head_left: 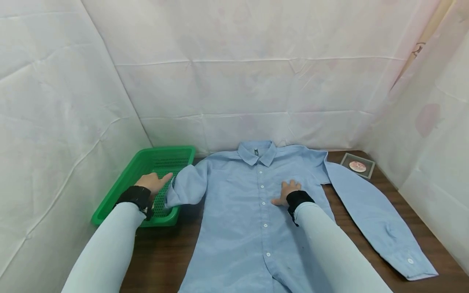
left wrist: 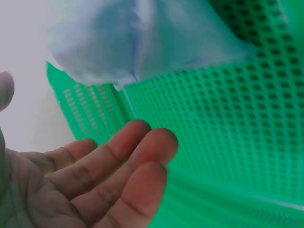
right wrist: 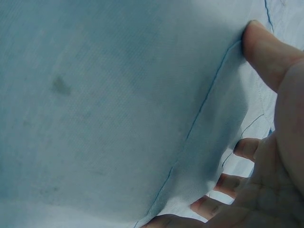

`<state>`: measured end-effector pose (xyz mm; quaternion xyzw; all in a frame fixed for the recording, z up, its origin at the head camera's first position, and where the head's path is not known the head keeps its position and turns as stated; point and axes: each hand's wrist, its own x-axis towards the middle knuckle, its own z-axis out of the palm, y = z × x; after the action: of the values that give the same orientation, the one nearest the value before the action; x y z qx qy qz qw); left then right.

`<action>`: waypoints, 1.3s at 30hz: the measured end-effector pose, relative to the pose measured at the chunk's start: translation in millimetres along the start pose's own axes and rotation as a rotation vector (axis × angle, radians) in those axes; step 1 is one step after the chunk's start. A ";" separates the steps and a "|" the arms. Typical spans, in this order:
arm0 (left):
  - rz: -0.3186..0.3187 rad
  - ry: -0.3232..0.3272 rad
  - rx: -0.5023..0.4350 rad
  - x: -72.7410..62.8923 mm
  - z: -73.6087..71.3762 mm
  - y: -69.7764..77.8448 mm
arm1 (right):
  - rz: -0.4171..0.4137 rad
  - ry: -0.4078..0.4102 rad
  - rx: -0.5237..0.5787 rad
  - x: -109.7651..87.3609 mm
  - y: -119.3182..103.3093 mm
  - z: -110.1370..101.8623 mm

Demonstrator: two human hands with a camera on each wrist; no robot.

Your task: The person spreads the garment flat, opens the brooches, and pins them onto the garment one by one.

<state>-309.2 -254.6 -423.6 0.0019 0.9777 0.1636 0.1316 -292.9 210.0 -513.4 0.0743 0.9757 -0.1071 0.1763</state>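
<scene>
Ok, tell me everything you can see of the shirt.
The shirt is light blue, thin woven cloth by its look, with a pointed collar, dark neck label and white buttons down the middle. It lies face up, spread on the table, lightly creased, its lower end out of view. One sleeve reaches over the basket; the other sleeve stretches out right. The right hand rests beside the buttons. A small dark spot shows.

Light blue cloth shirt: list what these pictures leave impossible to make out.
- Head view: hem of the light blue cloth shirt, cut off by the bottom edge.
- Head view: print on the small dark collar label, too small.
- Head view: shirt cloth hidden beneath the sleeved right forearm.
- Left wrist view: rest of the shirt's sleeve, cut off by the top edge.
</scene>
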 end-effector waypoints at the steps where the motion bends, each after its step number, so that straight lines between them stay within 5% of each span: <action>1: -0.002 -0.005 0.002 3.3 1.3 3.5 | 0.001 0.002 0.003 0.6 0.6 0.5; 9: 0.021 0.021 -0.002 22.9 17.3 7.8 | -0.038 0.015 -0.002 6.4 5.3 6.1; 15: 0.109 0.109 0.019 15.6 3.3 19.8 | -0.041 0.015 -0.018 5.8 6.7 5.4; 19: 0.163 0.273 0.018 4.1 -22.6 35.7 | -0.038 0.016 -0.015 6.2 7.3 4.8; 26: 0.382 0.696 -0.106 -15.0 -71.5 69.0 | -0.028 0.020 -0.012 9.5 7.5 8.9; 30: 0.443 0.831 -0.158 -22.9 -95.2 77.7 | -0.031 0.014 -0.015 9.2 7.7 10.1; 34: 0.402 0.883 -0.188 -28.6 -113.0 73.9 | -0.022 0.004 -0.018 7.3 6.6 7.9; 39: 0.168 0.867 -0.204 -31.2 -121.1 49.0 | -0.017 -0.005 -0.009 5.8 5.1 4.5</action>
<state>-312.3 -248.4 -289.4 -0.0005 0.9178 0.2551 -0.3041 -295.8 214.4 -520.5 0.0651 0.9762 -0.1045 0.1783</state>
